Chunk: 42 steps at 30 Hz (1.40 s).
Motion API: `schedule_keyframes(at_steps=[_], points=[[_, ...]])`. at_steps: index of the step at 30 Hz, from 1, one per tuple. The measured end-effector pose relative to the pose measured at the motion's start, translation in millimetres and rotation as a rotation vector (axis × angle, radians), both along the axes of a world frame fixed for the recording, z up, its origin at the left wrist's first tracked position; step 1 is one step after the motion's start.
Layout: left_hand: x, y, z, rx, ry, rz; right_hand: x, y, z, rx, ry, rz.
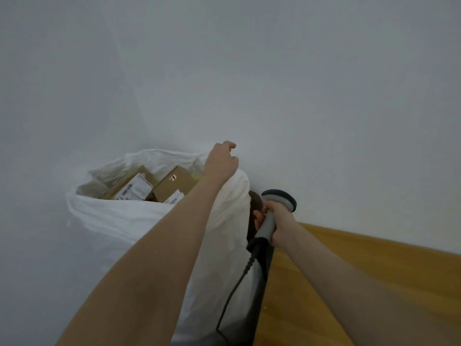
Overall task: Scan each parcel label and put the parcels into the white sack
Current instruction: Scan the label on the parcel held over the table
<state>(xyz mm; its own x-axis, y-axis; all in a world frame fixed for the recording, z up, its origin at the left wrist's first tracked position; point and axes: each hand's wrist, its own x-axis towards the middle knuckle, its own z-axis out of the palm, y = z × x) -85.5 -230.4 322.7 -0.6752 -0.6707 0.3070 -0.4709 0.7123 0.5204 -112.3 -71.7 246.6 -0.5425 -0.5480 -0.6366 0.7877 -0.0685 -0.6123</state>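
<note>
A tall white woven sack (139,221) stands open-mouthed against a pale wall. Brown cardboard parcels (174,183) with printed labels lie inside, ahead and left of both hands. The left hand (220,163), nearer the parcels, hovers over the sack's far rim, fingers loosely curled and empty. The right hand (279,218) grips a grey handheld scanner (269,224) just beside the sack.

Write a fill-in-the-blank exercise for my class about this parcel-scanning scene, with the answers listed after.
1. The right hand grips a grey ___ with a black cable.
2. The white sack holds brown cardboard ___ bearing labels.
3. Behind the left hand is a plain white ___.
Missing words: scanner; parcels; wall.
</note>
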Motion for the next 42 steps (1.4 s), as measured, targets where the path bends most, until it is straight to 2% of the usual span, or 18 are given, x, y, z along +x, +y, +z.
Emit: schedule_keyframes(at_steps=[5, 9, 15, 21, 26, 32, 42], points=[[-33, 76, -31, 0.079, -0.127, -0.190, 11, 72, -25, 0.033, -0.099, 0.078], [-45, 149, -73, 0.108, -0.284, -0.296, 8, 149, -47, 0.060, -0.071, 0.114], [-62, 297, -125, 0.125, -0.427, -0.416, -9, 303, -74, 0.207, 0.032, -0.103], [-83, 454, -148, 0.091, -0.513, -0.542, -29, 470, -91, 0.351, 0.167, -0.302], [-110, 561, -162, 0.053, -0.565, -0.669, -51, 583, -93, 0.454, 0.206, -0.442], [-169, 647, -179, 0.020, -0.605, -0.770, -102, 676, -96, 0.509, 0.171, -0.549], [-317, 759, -208, 0.013, -0.640, -0.876, -239, 778, -105, 0.603, 0.112, -0.665]])
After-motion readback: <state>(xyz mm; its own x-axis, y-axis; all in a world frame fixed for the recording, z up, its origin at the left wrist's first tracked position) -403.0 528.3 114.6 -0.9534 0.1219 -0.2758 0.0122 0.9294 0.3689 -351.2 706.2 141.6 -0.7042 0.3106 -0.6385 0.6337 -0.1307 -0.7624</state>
